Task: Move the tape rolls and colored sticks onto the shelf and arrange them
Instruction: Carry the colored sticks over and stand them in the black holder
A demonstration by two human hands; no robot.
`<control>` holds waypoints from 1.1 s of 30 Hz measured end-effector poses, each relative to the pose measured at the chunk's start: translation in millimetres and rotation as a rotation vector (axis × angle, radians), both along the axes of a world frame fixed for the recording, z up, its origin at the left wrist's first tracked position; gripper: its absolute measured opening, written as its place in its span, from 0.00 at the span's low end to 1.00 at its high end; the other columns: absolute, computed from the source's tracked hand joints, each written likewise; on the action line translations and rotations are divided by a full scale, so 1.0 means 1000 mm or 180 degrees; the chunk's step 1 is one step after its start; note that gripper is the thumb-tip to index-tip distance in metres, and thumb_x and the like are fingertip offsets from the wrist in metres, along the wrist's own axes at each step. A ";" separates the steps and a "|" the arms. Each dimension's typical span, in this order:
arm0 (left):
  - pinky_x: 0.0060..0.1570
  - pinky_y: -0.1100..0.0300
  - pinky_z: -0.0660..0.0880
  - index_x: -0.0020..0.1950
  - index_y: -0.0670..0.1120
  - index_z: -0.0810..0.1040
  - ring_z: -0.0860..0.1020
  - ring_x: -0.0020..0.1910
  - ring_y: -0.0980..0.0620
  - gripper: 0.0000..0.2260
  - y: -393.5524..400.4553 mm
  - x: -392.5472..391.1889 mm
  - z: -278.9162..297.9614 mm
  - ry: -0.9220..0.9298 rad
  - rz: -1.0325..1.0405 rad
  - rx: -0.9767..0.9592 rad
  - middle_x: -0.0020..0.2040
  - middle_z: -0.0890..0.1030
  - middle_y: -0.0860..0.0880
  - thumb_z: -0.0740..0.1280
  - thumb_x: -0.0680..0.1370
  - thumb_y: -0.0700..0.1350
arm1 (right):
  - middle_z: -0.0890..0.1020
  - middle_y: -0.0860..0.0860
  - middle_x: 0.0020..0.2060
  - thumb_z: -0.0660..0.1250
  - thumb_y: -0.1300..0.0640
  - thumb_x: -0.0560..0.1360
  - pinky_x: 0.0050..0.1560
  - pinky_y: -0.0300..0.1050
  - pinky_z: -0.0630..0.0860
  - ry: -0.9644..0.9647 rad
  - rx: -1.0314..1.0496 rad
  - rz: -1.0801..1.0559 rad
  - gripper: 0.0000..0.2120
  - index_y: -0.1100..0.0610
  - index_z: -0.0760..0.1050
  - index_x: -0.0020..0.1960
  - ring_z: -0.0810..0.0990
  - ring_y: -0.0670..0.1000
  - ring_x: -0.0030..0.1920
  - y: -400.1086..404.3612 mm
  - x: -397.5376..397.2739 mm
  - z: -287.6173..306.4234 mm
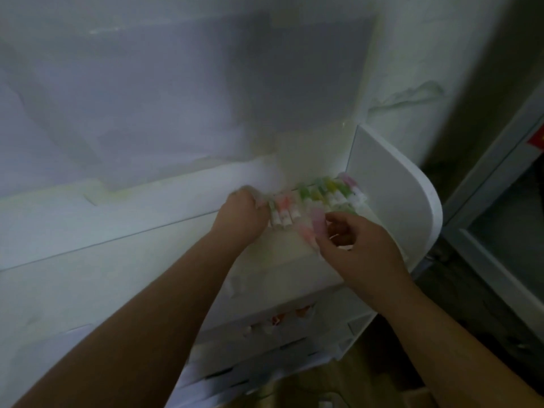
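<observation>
A person's 2 hands work a row of colored sticks (321, 197) on the white shelf (391, 184). The left hand (241, 213) grips the row's left end; the right hand (357, 241) pinches a pink stick (318, 220) near the middle. The sticks' long axes run front to back, the row stretching rightward toward the shelf's side panel.

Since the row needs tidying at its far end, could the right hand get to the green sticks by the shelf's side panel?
Probably yes: the right hand sits just in front of the green sticks, with nothing between them, though it already pinches a pink stick.
</observation>
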State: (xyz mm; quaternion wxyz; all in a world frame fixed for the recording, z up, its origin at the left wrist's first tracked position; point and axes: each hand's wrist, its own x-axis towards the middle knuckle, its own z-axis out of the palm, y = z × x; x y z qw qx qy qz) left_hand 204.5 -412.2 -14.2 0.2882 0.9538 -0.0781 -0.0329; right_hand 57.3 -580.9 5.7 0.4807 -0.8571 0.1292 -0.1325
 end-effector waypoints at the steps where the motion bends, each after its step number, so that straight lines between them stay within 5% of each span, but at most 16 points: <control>1: 0.46 0.51 0.79 0.50 0.47 0.75 0.80 0.46 0.44 0.14 0.000 0.004 -0.006 0.0025 0.0041 -0.0020 0.48 0.80 0.45 0.59 0.74 0.56 | 0.83 0.40 0.39 0.66 0.35 0.76 0.36 0.27 0.72 -0.0020 0.0063 0.0017 0.17 0.46 0.81 0.54 0.81 0.37 0.40 -0.002 -0.003 0.003; 5: 0.46 0.50 0.80 0.48 0.49 0.74 0.80 0.45 0.45 0.16 -0.001 0.011 -0.017 0.0050 0.0114 -0.0033 0.46 0.80 0.46 0.58 0.71 0.59 | 0.84 0.41 0.40 0.67 0.39 0.77 0.38 0.29 0.75 0.0007 0.0209 0.0153 0.10 0.44 0.80 0.49 0.82 0.39 0.41 -0.007 -0.013 0.005; 11: 0.49 0.55 0.72 0.49 0.53 0.69 0.76 0.48 0.47 0.02 0.010 0.010 -0.018 -0.0016 0.0023 0.0079 0.48 0.77 0.50 0.61 0.79 0.49 | 0.85 0.41 0.43 0.68 0.40 0.76 0.42 0.31 0.77 0.0125 0.0284 0.0179 0.12 0.46 0.81 0.53 0.82 0.37 0.43 -0.009 -0.017 -0.004; 18: 0.43 0.55 0.78 0.48 0.54 0.74 0.80 0.41 0.54 0.15 0.036 -0.010 -0.002 -0.0185 0.0264 -0.0281 0.41 0.81 0.54 0.63 0.76 0.65 | 0.83 0.42 0.37 0.65 0.40 0.78 0.38 0.30 0.76 -0.0146 0.0196 0.0222 0.15 0.49 0.80 0.42 0.82 0.38 0.40 0.013 -0.009 -0.009; 22: 0.37 0.60 0.76 0.57 0.52 0.73 0.81 0.40 0.58 0.15 0.049 -0.044 0.015 -0.0272 0.0518 -0.1007 0.44 0.81 0.55 0.69 0.76 0.58 | 0.81 0.45 0.32 0.64 0.41 0.79 0.35 0.30 0.73 -0.0202 0.0323 0.0363 0.18 0.52 0.79 0.38 0.80 0.42 0.35 0.038 0.001 -0.009; 26: 0.39 0.65 0.79 0.70 0.58 0.69 0.82 0.41 0.59 0.23 0.081 -0.075 0.032 -0.0319 0.0298 -0.1266 0.46 0.80 0.55 0.71 0.77 0.49 | 0.81 0.53 0.31 0.62 0.39 0.79 0.41 0.50 0.78 0.0005 0.0815 0.0801 0.24 0.55 0.78 0.35 0.81 0.54 0.35 0.067 0.007 0.001; 33: 0.39 0.67 0.78 0.67 0.61 0.71 0.82 0.41 0.57 0.21 0.139 -0.117 0.056 -0.0515 0.0158 -0.1269 0.43 0.80 0.54 0.70 0.77 0.45 | 0.81 0.52 0.31 0.62 0.41 0.81 0.40 0.43 0.79 -0.0172 0.0822 0.1176 0.22 0.53 0.77 0.36 0.81 0.51 0.35 0.118 0.003 0.016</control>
